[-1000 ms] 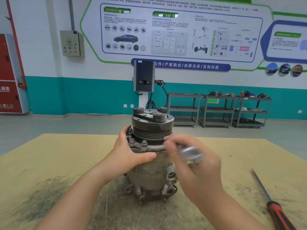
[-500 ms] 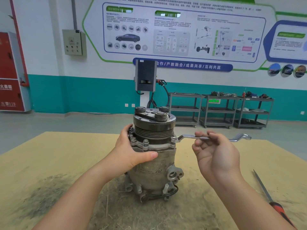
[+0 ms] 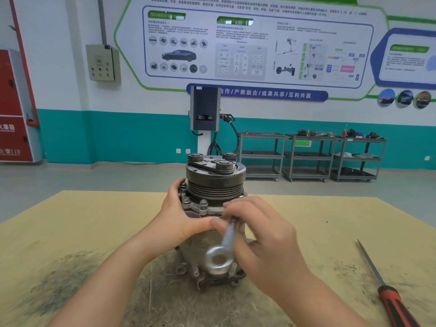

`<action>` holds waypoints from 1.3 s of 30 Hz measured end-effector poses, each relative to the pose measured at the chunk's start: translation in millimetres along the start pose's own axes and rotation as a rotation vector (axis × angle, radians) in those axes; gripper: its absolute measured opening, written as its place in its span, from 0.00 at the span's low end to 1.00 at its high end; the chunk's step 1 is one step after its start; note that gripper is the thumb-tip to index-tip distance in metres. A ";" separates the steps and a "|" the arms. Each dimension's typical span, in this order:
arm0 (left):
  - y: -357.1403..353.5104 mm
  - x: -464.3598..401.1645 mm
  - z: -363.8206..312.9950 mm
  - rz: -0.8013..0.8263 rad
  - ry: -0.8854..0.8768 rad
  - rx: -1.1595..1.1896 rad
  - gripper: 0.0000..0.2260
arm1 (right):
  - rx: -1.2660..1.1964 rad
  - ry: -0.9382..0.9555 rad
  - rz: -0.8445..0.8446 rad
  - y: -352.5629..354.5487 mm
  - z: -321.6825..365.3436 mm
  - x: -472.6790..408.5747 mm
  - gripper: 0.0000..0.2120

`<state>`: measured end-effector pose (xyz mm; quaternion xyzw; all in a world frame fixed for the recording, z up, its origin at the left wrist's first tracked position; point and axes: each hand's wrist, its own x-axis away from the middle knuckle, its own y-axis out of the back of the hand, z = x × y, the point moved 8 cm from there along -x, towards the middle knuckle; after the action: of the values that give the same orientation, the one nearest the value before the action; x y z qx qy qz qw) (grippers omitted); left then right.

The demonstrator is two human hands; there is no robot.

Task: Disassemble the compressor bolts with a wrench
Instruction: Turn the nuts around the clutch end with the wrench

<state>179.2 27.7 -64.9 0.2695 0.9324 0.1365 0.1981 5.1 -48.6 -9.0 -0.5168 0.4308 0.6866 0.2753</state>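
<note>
A: Where does the compressor (image 3: 213,223) sit?

B: Upright near the middle of the tabletop (image 3: 330,223), pulley end up, on a dusty, scuffed patch of the tan surface.

A: And the hands?

B: The left hand (image 3: 181,218) wraps the housing just under the bolt flange, thumb across the front. I judge that it braces the body so that turning force does not spin or tip it. The right hand (image 3: 264,239) has its grip closed on the shank of the wrench (image 3: 224,246), whose free ring end points toward the camera and is blurred. The working end is hidden behind the fingers, so I cannot tell whether it sits on a bolt.

A: The bolts?

B: Several flange bolts (image 3: 203,204) stand seated round the collar below the grooved pulley; none looks removed.

A: Anything else on the tabletop?

B: A screwdriver (image 3: 387,289) with a red and black handle lies near the right edge, well apart from the compressor.

A: Any writing?

B: The blue banner (image 3: 259,93) on the wall reads 合作/产教融合/成果共享/互利共赢. The poster's small print and the stamp on the housing are too blurred to read.
</note>
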 end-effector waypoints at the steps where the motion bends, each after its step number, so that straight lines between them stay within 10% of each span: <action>1: 0.2 -0.8 -0.1 -0.005 -0.003 0.003 0.65 | 0.018 -0.025 0.046 -4.1 2.0 -3.1 0.08; 13: 0.6 -0.7 3.5 0.015 0.031 -0.020 0.59 | -0.889 -0.932 -0.451 33.0 -77.8 -0.1 0.09; 22: 0.4 0.2 2.3 0.013 0.036 -0.021 0.60 | -1.140 -1.157 -0.597 13.9 -101.7 25.1 0.08; 27: -0.1 1.2 0.4 0.013 0.035 -0.032 0.60 | -0.827 -0.760 -0.643 25.1 -79.8 25.5 0.09; 33: -0.7 3.1 -2.3 0.014 0.031 -0.010 0.62 | -0.177 -0.083 -0.147 8.3 -7.8 6.0 0.16; 39: -0.8 3.7 -3.4 0.022 0.023 -0.012 0.62 | -0.336 -0.362 -0.198 20.7 -23.5 -7.6 0.05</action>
<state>174.4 28.6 -63.2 0.2769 0.9308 0.1476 0.1874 1.5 -78.6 2.3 -0.4636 0.2020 0.7995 0.3241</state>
